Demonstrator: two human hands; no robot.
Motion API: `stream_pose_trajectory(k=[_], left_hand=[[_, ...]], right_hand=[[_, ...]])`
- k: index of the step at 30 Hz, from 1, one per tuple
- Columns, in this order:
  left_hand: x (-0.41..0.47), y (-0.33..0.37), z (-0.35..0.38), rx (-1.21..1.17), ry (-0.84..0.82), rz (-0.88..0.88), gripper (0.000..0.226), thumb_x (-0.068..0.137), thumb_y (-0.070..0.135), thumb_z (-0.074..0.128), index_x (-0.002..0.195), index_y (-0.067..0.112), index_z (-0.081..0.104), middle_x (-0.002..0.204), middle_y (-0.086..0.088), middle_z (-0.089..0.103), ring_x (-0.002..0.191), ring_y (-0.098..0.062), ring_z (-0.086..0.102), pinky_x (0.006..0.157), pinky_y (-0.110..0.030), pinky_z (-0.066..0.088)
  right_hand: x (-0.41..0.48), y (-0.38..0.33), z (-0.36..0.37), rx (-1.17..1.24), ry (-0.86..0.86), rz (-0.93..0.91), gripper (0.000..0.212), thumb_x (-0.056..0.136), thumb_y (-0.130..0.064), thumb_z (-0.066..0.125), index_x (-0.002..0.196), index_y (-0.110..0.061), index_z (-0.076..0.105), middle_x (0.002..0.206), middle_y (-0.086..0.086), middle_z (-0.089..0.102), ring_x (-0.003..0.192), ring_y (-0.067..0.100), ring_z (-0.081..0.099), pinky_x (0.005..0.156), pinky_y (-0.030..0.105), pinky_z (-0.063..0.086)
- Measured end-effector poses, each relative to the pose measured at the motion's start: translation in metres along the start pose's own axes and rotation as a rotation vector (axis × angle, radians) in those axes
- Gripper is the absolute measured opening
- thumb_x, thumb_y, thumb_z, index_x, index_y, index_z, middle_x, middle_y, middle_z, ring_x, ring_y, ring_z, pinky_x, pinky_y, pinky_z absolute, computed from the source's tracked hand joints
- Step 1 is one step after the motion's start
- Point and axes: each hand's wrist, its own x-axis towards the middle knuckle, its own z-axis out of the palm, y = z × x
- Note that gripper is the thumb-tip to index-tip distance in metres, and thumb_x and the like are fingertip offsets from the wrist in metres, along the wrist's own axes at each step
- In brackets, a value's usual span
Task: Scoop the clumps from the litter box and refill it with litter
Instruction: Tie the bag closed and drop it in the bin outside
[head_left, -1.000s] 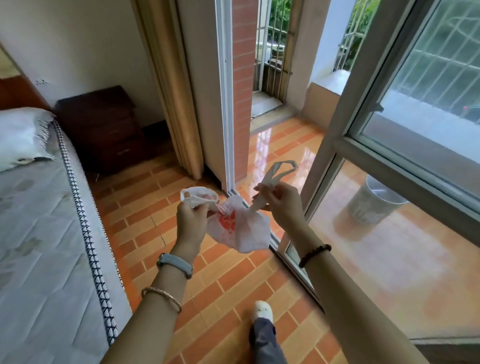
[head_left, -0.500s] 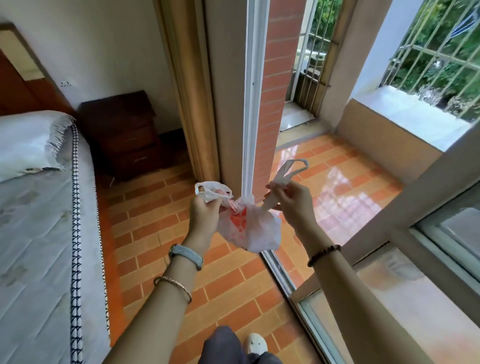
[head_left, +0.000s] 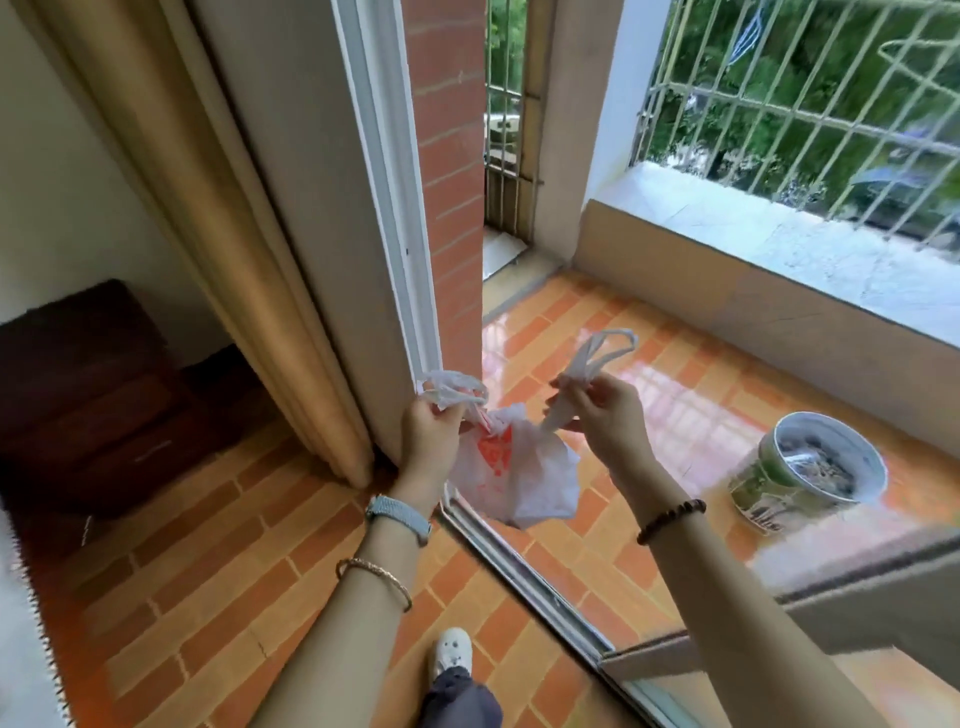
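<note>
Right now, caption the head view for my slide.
Both hands, left and right, hold a white plastic bag by its handles at the balcony doorway, near a bucket.

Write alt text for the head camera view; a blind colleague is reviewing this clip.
Both hands hold a small white plastic bag with red print at chest height, the left hand and right hand each gripping one handle loop, at an open sliding door. Beyond the door track, a round bucket stands on the orange tiled balcony floor.

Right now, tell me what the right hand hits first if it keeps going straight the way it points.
Probably the brick wall by the door frame: the right hand, gripping a bag handle, points up and left toward it. Depth is unclear.
</note>
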Motion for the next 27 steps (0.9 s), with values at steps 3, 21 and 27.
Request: stream_pose_trajectory(k=[3,21,27], left_hand=[[0.048,0.002,0.013,0.029,-0.107,-0.022,0.037,0.081,0.0,0.057,0.067,0.03,0.073,0.074,0.007,0.072,0.087,-0.03,0.069,0.082,-0.049,0.057],[0.176,0.008,0.207,-0.108,-0.602,-0.1,0.013,0.085,-0.015,0.054,0.089,-0.011,0.066,0.074,-0.005,0.067,0.066,-0.008,0.067,0.058,-0.019,0.053],[0.217,0.009,0.306,-0.051,-0.69,-0.064,0.026,0.082,-0.013,0.052,0.066,0.001,0.068,0.07,0.005,0.069,0.073,-0.012,0.068,0.063,-0.027,0.054]], right_hand=[[0.031,-0.001,0.003,0.023,0.097,0.043,0.016,0.094,-0.01,0.059,0.083,-0.015,0.07,0.076,0.009,0.072,0.073,0.025,0.072,0.069,0.044,0.06],[0.145,0.031,-0.111,0.12,0.57,0.121,0.02,0.092,-0.012,0.063,0.1,0.005,0.069,0.087,0.009,0.074,0.084,0.017,0.073,0.068,0.032,0.06],[0.208,0.033,-0.175,0.116,0.644,0.137,0.012,0.093,-0.017,0.063,0.092,-0.007,0.071,0.088,0.007,0.074,0.088,0.016,0.073,0.068,0.032,0.06]])
